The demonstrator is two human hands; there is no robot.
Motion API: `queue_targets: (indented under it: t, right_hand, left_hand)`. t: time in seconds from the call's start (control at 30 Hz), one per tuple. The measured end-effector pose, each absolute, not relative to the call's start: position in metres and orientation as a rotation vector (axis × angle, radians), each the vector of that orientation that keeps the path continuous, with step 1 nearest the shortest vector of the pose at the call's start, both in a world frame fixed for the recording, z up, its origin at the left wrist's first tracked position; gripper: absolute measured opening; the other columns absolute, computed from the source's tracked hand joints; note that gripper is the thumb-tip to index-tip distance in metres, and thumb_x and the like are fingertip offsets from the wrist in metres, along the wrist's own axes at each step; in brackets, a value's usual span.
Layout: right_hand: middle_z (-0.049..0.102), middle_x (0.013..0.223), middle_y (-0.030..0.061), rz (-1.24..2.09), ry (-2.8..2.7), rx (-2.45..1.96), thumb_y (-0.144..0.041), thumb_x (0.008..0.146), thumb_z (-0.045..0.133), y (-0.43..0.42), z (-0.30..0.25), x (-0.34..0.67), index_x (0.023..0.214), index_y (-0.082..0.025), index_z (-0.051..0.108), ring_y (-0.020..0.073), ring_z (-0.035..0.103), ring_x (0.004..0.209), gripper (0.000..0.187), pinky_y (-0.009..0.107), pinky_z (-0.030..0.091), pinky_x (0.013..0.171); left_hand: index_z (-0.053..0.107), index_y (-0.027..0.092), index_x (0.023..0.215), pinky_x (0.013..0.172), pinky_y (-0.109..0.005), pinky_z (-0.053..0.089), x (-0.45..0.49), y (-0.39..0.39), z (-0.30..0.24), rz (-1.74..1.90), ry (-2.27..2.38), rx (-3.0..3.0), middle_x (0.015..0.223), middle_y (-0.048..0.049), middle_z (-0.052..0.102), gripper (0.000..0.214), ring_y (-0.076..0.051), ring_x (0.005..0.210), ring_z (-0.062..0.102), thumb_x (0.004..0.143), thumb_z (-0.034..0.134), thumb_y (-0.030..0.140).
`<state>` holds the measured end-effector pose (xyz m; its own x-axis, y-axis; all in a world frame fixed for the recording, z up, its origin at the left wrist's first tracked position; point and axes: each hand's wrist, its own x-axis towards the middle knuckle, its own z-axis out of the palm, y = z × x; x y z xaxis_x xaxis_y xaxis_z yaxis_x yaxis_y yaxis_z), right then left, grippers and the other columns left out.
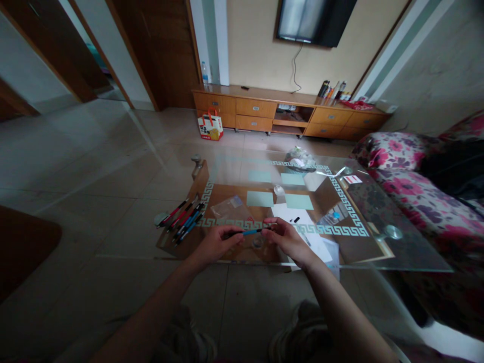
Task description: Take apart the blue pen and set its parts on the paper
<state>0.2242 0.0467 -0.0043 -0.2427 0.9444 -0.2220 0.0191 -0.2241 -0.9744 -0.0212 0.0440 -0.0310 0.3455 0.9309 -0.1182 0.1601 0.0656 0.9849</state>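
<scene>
Both our hands, left hand and right hand, pinch a blue pen level above the glass table, fingers clamped on its ends; no writing is legible.

- A home living room.
- Wall-mounted television above a long wooden cabinet.
- Floral sofa beside a glass bench.
- Tiled floor, wooden doors.

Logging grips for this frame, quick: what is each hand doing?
Left hand: closed on the dark end of the pen.
Right hand: closed on the pen's other end.
</scene>
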Motion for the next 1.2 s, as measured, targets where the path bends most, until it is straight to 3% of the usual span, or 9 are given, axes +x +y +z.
queue_targets:
  t: [0.13, 0.23, 0.6, 0.77, 1.2]
  right_hand:
    - [0.065, 0.071, 0.0023, 1.527, -1.374, -1.423, -0.063, 0.086, 0.057, 0.048, -0.009, 0.227, 0.08, -0.017, 0.069, 0.0133, 0.054, 0.06, 0.048, 0.027, 0.039, 0.058]
    - [0.06, 0.064, 0.001, 1.51, -1.414, -1.409, -0.065, 0.087, 0.054, 0.049, -0.016, 0.23, 0.071, -0.017, 0.067, 0.0132, 0.052, 0.059, 0.053, 0.027, 0.037, 0.057]
    - [0.066, 0.076, 0.0002, 1.487, -1.237, -1.286, -0.047, 0.075, 0.074, 0.05, -0.006, 0.226, 0.088, -0.019, 0.068, 0.0118, 0.053, 0.063, 0.032, 0.024, 0.038, 0.057]
    - [0.068, 0.085, 0.0017, 1.587, -1.105, -1.254, -0.043, 0.075, 0.076, 0.05, -0.004, 0.227, 0.098, -0.02, 0.069, 0.0102, 0.056, 0.062, 0.033, 0.022, 0.034, 0.051]
    - [0.072, 0.092, 0.0046, 1.621, -0.912, -1.2, -0.041, 0.071, 0.081, 0.049, -0.002, 0.23, 0.097, -0.02, 0.068, 0.0127, 0.063, 0.068, 0.036, 0.023, 0.04, 0.055]
  left_hand:
    - [0.073, 0.014, 0.105, 0.078, -0.029, 0.052, -0.022, 0.045, -0.03, 0.821, 1.078, 1.412, 0.094, -0.0089, 0.076, 0.032, -0.019, 0.083, 0.069, 0.084, 0.069, 0.038]
    - [0.074, 0.014, 0.104, 0.078, -0.029, 0.053, -0.022, 0.046, -0.032, 0.826, 1.081, 1.408, 0.094, -0.0094, 0.076, 0.032, -0.02, 0.083, 0.069, 0.084, 0.069, 0.038]
    - [0.068, 0.015, 0.12, 0.083, -0.03, 0.052, -0.021, 0.043, -0.029, 0.754, 1.012, 1.408, 0.101, -0.0094, 0.075, 0.04, -0.02, 0.09, 0.069, 0.087, 0.065, 0.037]
    - [0.071, 0.013, 0.113, 0.077, -0.028, 0.051, -0.018, 0.041, -0.026, 0.693, 1.003, 1.412, 0.09, -0.0083, 0.076, 0.035, -0.018, 0.083, 0.068, 0.089, 0.063, 0.037]
    - [0.071, 0.013, 0.11, 0.078, -0.028, 0.051, -0.02, 0.042, -0.028, 0.725, 1.05, 1.4, 0.093, -0.0084, 0.076, 0.036, -0.019, 0.085, 0.069, 0.088, 0.064, 0.041]
